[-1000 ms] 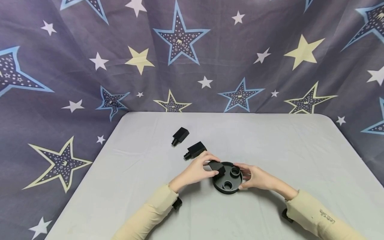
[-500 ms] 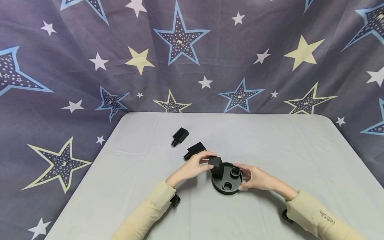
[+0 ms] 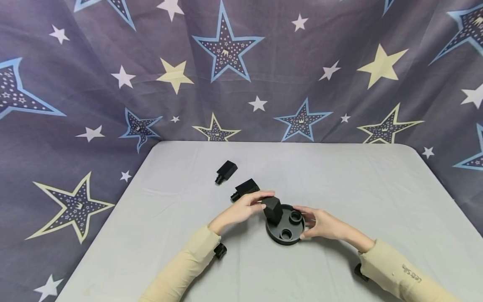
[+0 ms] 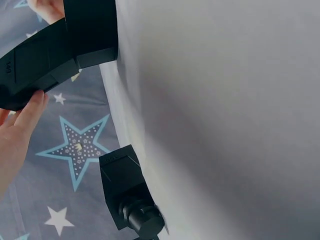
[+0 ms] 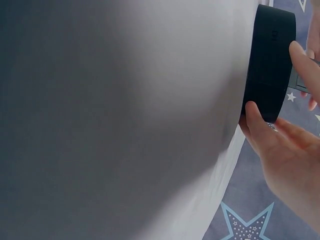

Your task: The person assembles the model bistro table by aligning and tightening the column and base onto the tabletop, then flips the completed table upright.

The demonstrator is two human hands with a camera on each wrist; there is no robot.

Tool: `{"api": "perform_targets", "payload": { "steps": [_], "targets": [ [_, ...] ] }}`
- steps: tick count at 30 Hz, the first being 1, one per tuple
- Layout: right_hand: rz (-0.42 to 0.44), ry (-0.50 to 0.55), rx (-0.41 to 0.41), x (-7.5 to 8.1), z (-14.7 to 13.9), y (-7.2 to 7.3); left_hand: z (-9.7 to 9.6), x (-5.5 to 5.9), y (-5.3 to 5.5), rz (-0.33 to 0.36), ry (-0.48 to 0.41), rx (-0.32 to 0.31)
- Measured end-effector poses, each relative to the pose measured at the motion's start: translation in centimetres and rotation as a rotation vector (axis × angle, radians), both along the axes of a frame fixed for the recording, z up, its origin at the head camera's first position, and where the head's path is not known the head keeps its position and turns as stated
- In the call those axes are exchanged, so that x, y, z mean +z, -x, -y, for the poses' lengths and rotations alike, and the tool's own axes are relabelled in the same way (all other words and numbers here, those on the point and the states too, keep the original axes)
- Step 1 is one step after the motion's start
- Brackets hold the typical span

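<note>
A round black base [image 3: 285,241] with a raised rim lies on the table, two ring-shaped sockets showing inside it. At its left side a black rectangular block [image 3: 272,209] stands slightly tilted, its lower end hidden. My left hand [image 3: 238,209] holds this block near its top between thumb and fingers; in the left wrist view the block [image 4: 37,62] leans away from the base [image 4: 92,32]. On the right, my right hand [image 3: 323,223] grips the base's rim. Thumb and fingers straddle the base's wall [image 5: 270,60] in the right wrist view.
Two more black blocks with stepped round pegs lie behind my left hand: the nearer block [image 3: 247,187] close to the fingers, the farther block [image 3: 227,170] up and left. A pale cloth covers the table [image 3: 358,180]. A star-patterned curtain [image 3: 264,84] hangs behind.
My left hand has turned the block more upright over the base's left side, drawing back slightly left. The right hand keeps its grip on the rim.
</note>
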State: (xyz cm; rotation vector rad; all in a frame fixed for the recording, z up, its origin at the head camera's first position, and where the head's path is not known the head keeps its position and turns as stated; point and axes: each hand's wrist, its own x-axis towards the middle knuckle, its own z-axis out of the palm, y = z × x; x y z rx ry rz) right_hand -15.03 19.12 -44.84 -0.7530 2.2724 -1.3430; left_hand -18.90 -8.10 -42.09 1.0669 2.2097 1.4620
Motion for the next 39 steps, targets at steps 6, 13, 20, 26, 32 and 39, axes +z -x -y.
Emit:
{"api": "perform_targets", "payload": {
  "steps": [6,13,20,26,32,39],
  "targets": [
    [0.007,0.0,0.0,0.0,0.0,0.0,0.1,0.0,0.0,0.028,0.0,-0.003],
    [0.009,0.001,0.001,-0.1,-0.1,0.1,0.1,0.0,0.1,0.048,-0.001,-0.008],
    [0.005,0.0,0.0,0.1,0.0,0.0,-0.1,2.4,-0.9,0.055,-0.012,-0.033],
    [-0.009,-0.021,0.005,0.3,0.0,0.1,0.0,3.0,-1.2,0.032,0.007,0.01],
    [-0.078,-0.068,0.083,0.9,0.0,0.9,0.7,0.3,0.0,0.035,0.0,0.101],
    [-0.158,-0.149,0.161,1.0,0.6,1.8,2.1,-0.1,0.7,0.04,-0.022,0.152]
  ]
}}
